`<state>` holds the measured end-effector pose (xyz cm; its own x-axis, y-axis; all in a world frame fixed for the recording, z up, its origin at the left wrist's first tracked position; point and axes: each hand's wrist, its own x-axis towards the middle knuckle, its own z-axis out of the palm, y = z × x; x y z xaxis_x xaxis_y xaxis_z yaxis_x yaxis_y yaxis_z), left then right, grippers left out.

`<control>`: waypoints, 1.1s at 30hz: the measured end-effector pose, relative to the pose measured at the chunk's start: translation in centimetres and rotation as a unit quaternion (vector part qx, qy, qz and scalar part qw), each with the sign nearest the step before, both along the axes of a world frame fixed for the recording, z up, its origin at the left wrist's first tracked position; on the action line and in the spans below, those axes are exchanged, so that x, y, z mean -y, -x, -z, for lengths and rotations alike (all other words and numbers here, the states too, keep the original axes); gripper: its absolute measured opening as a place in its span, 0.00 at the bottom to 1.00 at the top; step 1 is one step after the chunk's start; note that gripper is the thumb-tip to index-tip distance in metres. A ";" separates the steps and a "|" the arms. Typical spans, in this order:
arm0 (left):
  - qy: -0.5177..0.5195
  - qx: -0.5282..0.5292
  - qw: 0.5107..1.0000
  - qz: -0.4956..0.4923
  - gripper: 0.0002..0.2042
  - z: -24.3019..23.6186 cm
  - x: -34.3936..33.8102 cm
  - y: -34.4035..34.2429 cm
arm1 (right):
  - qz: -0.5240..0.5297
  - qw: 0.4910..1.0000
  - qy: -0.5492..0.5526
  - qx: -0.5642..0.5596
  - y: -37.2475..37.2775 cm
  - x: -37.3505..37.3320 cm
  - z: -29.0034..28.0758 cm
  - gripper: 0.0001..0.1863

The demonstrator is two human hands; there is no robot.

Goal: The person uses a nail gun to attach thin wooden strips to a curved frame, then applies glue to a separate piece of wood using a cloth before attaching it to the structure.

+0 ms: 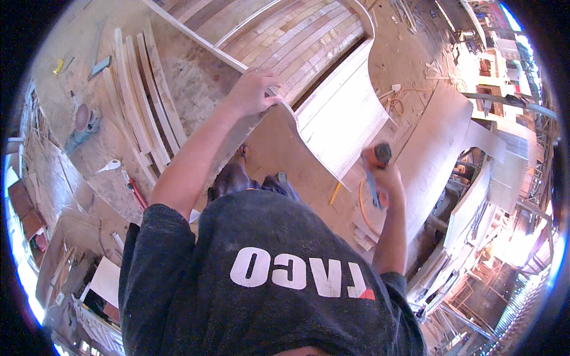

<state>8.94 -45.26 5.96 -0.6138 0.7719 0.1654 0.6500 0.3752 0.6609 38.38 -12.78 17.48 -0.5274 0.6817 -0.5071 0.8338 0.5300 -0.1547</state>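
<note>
In front of me stands a curved wooden piece [338,113] with slatted panels, pale and bright on its near side. My left hand [255,94] is closed on the near corner of its thin wooden edge strip [228,58]. Off to the right, my right hand [389,181] grips an orange and black tool [373,159], apart from the piece. It looks like a nail gun, though motion smears its outline. An orange hose [363,207] curves down close by it.
Several curved wooden strips [139,98] lie to the left, near an angle grinder-like tool [83,126] and a roll of tape [110,165]. A large curved sheet [436,142] lies right, beside stacked boards [469,204]. A yellow strip [335,193] rests on the floor.
</note>
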 end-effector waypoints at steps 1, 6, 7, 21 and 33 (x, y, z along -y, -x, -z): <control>-0.043 -0.016 0.999 -0.016 0.14 -0.3 0.0 -0.2 | 0.039 0.999 0.006 0.009 -4.0 -1.1 1.8 0.28; -0.099 -0.070 0.986 -0.112 0.16 -3.5 1.0 -2.8 | 0.214 0.953 0.200 -0.074 -19.6 -2.9 7.7 0.12; -0.121 -0.083 0.979 -0.141 0.16 -3.3 1.6 -3.3 | 0.238 0.944 0.218 -0.068 -22.1 -3.2 9.0 0.09; -0.066 -0.071 0.917 -0.388 0.16 -10.5 12.7 -25.6 | -0.079 0.883 0.425 -0.182 -18.8 3.6 12.3 0.35; -0.142 -0.138 0.786 -0.586 0.12 -12.5 29.6 -34.0 | -0.426 0.861 0.193 -0.200 4.1 26.4 3.4 0.45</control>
<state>42.92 -74.88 18.43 -0.7863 -0.3881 0.4807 0.1014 0.6865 0.7200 34.24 -39.18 14.08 -0.9377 -0.2173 -0.2711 0.0075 0.7675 -0.6411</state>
